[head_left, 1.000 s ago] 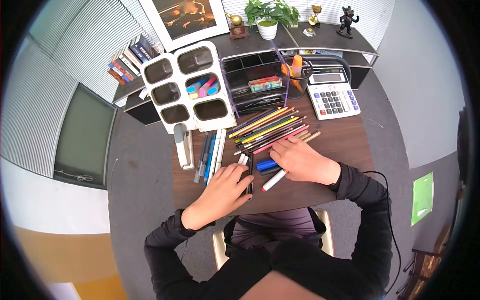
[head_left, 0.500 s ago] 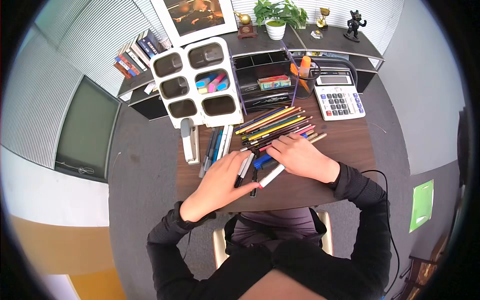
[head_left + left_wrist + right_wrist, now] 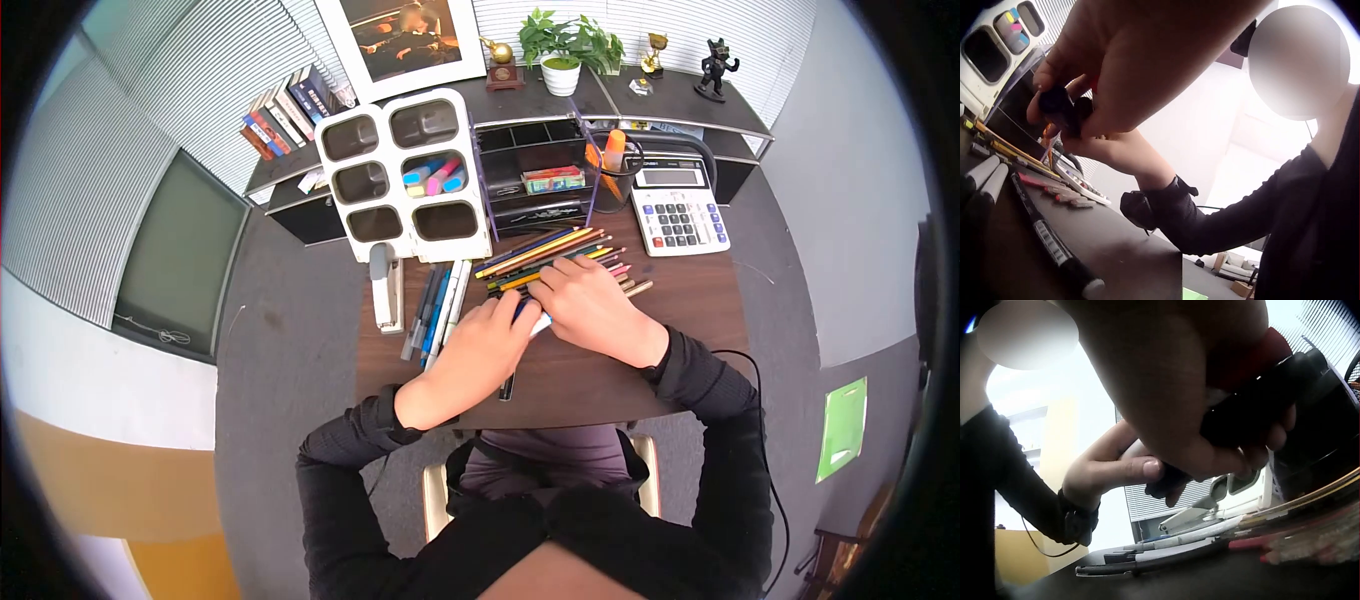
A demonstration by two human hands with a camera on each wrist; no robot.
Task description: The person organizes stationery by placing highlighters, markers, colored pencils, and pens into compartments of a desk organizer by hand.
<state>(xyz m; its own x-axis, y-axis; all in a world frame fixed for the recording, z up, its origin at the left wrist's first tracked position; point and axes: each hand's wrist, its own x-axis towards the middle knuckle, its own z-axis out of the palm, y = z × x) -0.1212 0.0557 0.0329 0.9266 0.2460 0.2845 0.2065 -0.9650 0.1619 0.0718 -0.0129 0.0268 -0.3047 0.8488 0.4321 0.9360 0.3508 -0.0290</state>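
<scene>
My right hand [image 3: 595, 312] grips a bundle of markers above the table. In the right wrist view a black marker [image 3: 1254, 406] and a red marker end [image 3: 1257, 356] show within its fingers. My left hand [image 3: 480, 345] meets it from the left, thumb and fingers pinching the near ends, among them a dark blue marker [image 3: 1057, 105]. A bit of white marker [image 3: 541, 324] shows between the hands. On the table below lies a black marker [image 3: 507, 388]. Colored pencils [image 3: 545, 250] lie just beyond both hands.
Left of the hands lie several pens and markers [image 3: 437, 308] in a row and a stapler [image 3: 387, 290]. Behind stand a white six-slot organizer [image 3: 402, 190] with highlighters, a black desk organizer [image 3: 530, 215], a mesh pen cup [image 3: 612, 185] and a calculator [image 3: 683, 215].
My left hand has moved right and up to meet the right hand and now pinches the marker ends. The markers have been gathered and lifted; the black one stays on the table.
</scene>
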